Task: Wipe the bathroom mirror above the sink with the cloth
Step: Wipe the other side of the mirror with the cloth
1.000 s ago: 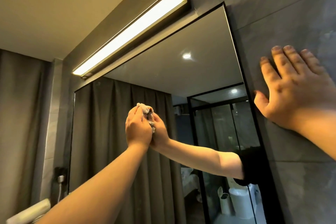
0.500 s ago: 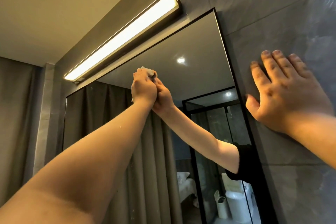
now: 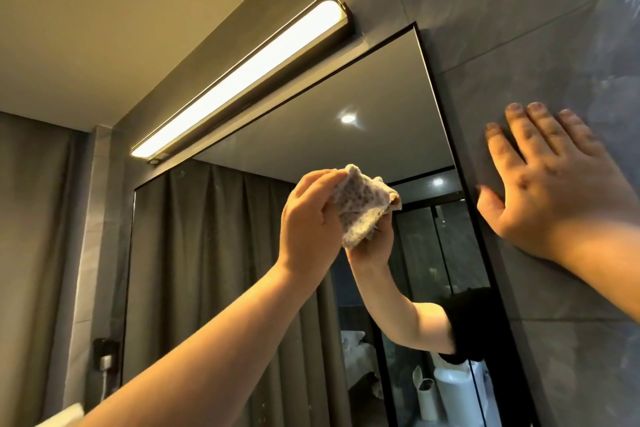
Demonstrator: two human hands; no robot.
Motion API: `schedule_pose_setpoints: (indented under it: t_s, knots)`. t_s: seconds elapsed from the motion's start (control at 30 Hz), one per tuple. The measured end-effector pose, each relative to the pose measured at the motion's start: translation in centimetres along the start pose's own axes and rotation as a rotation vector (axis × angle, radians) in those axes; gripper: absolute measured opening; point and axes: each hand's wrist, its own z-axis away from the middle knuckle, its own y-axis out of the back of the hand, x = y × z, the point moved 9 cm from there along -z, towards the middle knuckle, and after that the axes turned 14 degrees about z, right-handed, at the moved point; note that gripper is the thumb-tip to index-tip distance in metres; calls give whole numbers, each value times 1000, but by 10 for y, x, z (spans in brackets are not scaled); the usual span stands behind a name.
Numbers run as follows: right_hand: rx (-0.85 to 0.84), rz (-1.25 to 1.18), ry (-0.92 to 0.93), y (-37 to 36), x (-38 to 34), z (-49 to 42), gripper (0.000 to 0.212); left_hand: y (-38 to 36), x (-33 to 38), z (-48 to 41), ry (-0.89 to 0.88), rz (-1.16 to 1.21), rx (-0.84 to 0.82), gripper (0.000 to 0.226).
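A black-framed mirror (image 3: 363,107) fills the middle of the head view, reaching up to a lit strip lamp. My left hand (image 3: 306,222) is raised against the glass and grips a crumpled pale waffle cloth (image 3: 360,206) that touches the mirror. The hand's reflection meets the cloth from the other side. My right hand (image 3: 550,191) lies flat, fingers straight and spread, on the grey tiled wall just right of the mirror frame.
The lit strip lamp (image 3: 242,80) hangs right above the mirror's top edge. Grey wall tiles (image 3: 519,28) lie to the right. A dark curtain (image 3: 34,218) hangs at the left, with a small wall fitting (image 3: 105,354) low beside the mirror.
My left hand has swept the cloth down from the mirror's top edge and to the right, and more of the cloth shows. My right hand stays flat on the wall.
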Motion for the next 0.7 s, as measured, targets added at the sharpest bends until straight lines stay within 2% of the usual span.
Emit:
schedule_pose_setpoints:
  t_s: [0.1, 0.2, 0.23, 0.3, 0.37, 0.43, 0.53, 0.57, 0.7]
  knots:
    - [-5, 8, 6, 0, 0, 1, 80, 14, -6, -17, 0, -69, 149, 28]
    - [-7, 25, 5, 1, 0, 1, 80, 48, -16, -43, 57, -178, 411, 16]
    - [-9, 26, 4, 1, 1, 1, 80, 51, -15, -48, 66, -206, 443, 14]
    - [-11, 21, 8, 1, 1, 1, 80, 32, -14, -51, 76, -279, 329, 14]
    - [-16, 21, 7, 1, 1, 1, 80, -7, -18, -39, 112, -316, 58, 11]
    - [-20, 28, 5, 1, 1, 2, 80, -32, -29, -22, 189, -218, -96, 8]
    - [-19, 27, 1, 0, 1, 2, 79, -25, -47, -21, 322, 20, -31, 13]
    - [-21, 27, 0, 0, 1, 1, 79, -21, -53, -23, 342, 23, -13, 15]
    - [-25, 34, 10, 1, 1, 1, 79, -20, -65, -27, 263, -204, -85, 48]
